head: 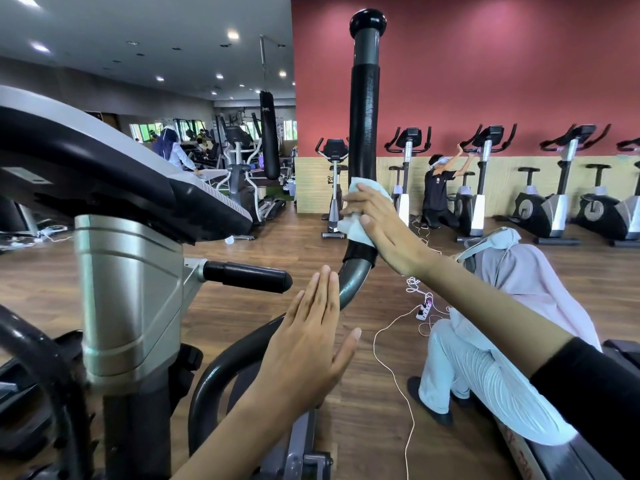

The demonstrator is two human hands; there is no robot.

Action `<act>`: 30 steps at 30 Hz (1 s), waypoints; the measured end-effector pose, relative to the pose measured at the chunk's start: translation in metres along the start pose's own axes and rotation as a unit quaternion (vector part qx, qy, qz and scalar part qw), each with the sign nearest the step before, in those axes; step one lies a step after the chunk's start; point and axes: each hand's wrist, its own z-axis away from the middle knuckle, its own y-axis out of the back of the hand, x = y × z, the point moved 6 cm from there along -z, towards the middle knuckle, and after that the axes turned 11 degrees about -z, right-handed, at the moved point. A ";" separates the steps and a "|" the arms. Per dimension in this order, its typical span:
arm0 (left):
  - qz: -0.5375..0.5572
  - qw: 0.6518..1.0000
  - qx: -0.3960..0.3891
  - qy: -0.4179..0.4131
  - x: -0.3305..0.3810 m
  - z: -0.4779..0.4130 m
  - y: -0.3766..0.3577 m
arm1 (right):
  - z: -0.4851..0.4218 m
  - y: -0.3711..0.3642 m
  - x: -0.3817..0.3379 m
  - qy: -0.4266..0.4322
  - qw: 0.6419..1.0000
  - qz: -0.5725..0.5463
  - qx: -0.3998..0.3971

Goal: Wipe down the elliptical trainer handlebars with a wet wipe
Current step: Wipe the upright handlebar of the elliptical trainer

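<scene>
Wet wipe (355,233) is wrapped on the upright handlebar (363,116), gripped there by my right hand (382,230), while my left hand (304,344) hovers just below, flat and holding nothing.

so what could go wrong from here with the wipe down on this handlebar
1. The left hand lies flat by the curved metal bar, not holding it, so the handlebar may swing while the right hand rubs.
2. The wet wipe sits at the foam's low end; the upper length and top cap could get missed.
3. A power strip and cords lie on the floor close by: a trip hazard when stepping round.
</scene>
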 end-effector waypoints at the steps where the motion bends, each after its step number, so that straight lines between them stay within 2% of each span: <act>1: -0.011 1.000 -0.002 0.002 -0.001 0.001 0.000 | 0.005 -0.002 -0.004 0.006 1.000 0.004 0.001; 5: -0.019 1.000 0.006 0.004 -0.003 0.003 -0.003 | 0.029 -0.020 -0.020 0.043 0.998 0.053 -0.011; 10: -0.006 1.000 -0.003 0.007 -0.006 0.004 -0.004 | 0.038 -0.031 -0.027 0.117 0.974 0.183 -0.068; 14: 0.014 1.000 -0.007 0.007 -0.008 0.008 -0.006 | 0.027 -0.019 -0.025 0.109 0.971 0.191 -0.094; 17: 0.005 1.000 0.007 0.016 -0.012 0.013 -0.008 | 0.027 -0.017 -0.025 0.090 0.977 0.184 -0.062; 23: 0.020 0.999 0.012 0.045 -0.013 0.022 -0.014 | 0.041 -0.034 -0.030 0.042 0.986 0.145 0.067; 27: 0.015 0.998 0.004 0.058 -0.011 0.029 -0.015 | 0.046 -0.046 -0.038 0.048 0.980 0.155 0.114; 30: 0.051 0.996 0.004 0.071 -0.012 0.033 -0.016 | 0.048 -0.052 -0.041 0.062 0.974 0.167 0.141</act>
